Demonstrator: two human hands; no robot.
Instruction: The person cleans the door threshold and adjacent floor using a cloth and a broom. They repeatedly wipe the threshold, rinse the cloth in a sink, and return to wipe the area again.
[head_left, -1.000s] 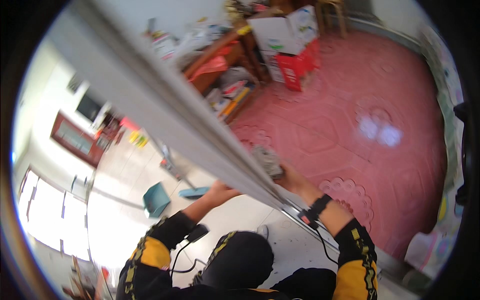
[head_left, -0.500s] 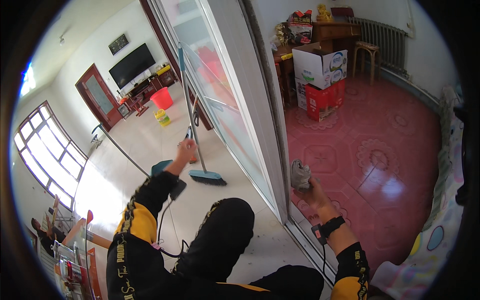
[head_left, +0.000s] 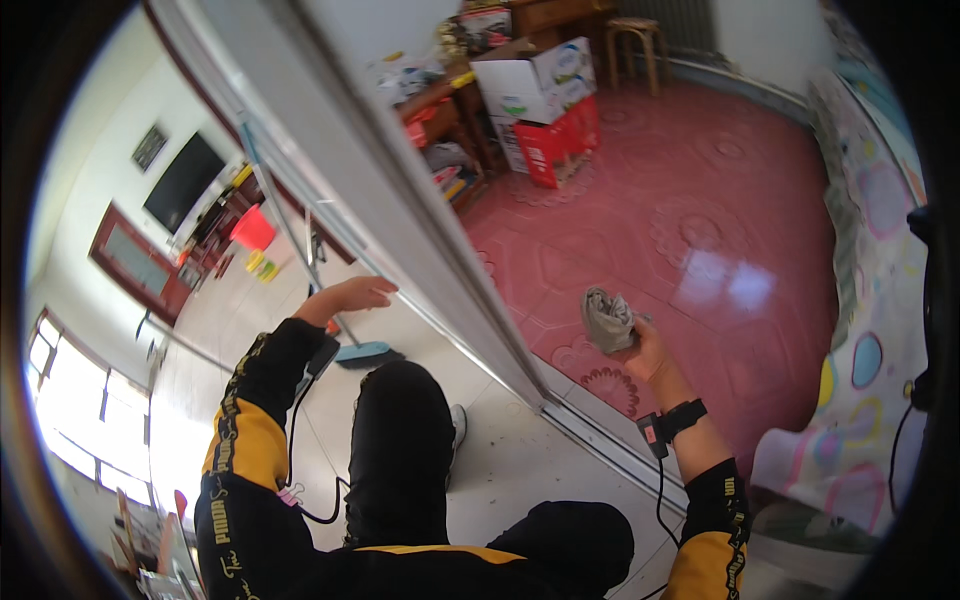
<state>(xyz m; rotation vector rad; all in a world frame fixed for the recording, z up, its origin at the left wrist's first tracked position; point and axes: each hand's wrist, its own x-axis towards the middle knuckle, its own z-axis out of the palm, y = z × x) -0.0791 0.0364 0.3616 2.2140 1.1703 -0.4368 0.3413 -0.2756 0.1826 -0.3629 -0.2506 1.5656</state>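
Observation:
My right hand [head_left: 645,350] is closed around a crumpled grey cloth [head_left: 606,322], held above the red patterned floor just inside the doorway. My left hand [head_left: 360,293] holds nothing, its fingers stretched toward the white frame [head_left: 390,200] of a sliding glass door. Whether the fingertips touch the frame I cannot tell. Behind and below that hand, a broom with a blue head [head_left: 365,354] stands on the pale tiles, its handle leaning against the door.
The door's floor track [head_left: 600,440] runs beside my bent knees. Stacked cardboard boxes [head_left: 540,90] stand in the red-floored room, near a stool [head_left: 635,45]. Spotted fabric [head_left: 870,360] hangs at the right. Across the pale floor are a red bucket [head_left: 253,229] and a yellow container [head_left: 262,266].
My view has turned to the right, so the room has slid left. My left hand has come nearer the door frame, its fingers now extended. The cloth remains in my right hand.

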